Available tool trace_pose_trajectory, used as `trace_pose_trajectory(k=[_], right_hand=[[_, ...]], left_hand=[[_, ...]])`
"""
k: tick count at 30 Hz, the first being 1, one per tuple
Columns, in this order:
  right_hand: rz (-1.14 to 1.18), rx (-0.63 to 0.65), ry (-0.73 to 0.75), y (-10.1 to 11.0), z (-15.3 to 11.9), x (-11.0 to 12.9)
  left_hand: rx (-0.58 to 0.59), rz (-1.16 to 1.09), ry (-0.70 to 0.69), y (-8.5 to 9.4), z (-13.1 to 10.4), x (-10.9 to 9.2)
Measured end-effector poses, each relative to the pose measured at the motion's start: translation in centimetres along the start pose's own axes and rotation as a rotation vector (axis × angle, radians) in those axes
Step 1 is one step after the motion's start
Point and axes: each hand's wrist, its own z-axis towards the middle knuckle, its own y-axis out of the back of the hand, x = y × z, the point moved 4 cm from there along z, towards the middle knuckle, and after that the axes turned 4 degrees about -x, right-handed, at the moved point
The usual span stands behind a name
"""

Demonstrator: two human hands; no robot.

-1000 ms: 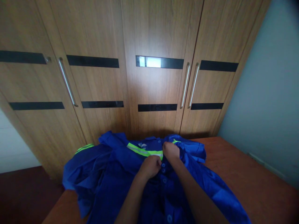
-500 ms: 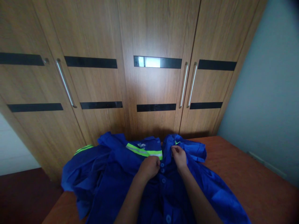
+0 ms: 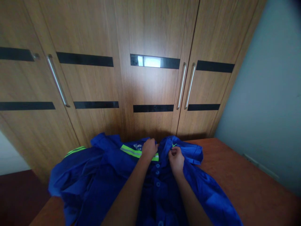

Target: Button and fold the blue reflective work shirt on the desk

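Observation:
A blue work jacket (image 3: 110, 175) with yellow-green reflective strips lies spread out in front of me. Down its front runs a line of several round buttons (image 3: 158, 184). My left hand (image 3: 149, 148) is closed at the upper front edge, above the reflective strip (image 3: 131, 151) and beside a small white print (image 3: 137, 146); its fingertips are partly hidden. On the other side of the opening, my right hand (image 3: 176, 158) pinches the jacket's right front edge near the collar.
The jacket rests on a reddish-brown surface (image 3: 235, 175). Right behind it stands a wooden wardrobe (image 3: 152, 122) with metal handles (image 3: 181, 86) and dark strips. A pale wall (image 3: 265, 110) bounds the right side.
My left hand has moved up along the jacket's front edge, from below the reflective strip to above it. My right hand stays at the right edge. The view has shifted slightly.

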Motion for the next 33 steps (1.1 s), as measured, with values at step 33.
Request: trace_pose_trajectory(k=[33], right_hand=[[0.488, 0.258, 0.000, -2.9, -1.0, 3.7]], left_hand=[[-0.386, -0.893, 0.115, -1.2, -3.6, 2.9]])
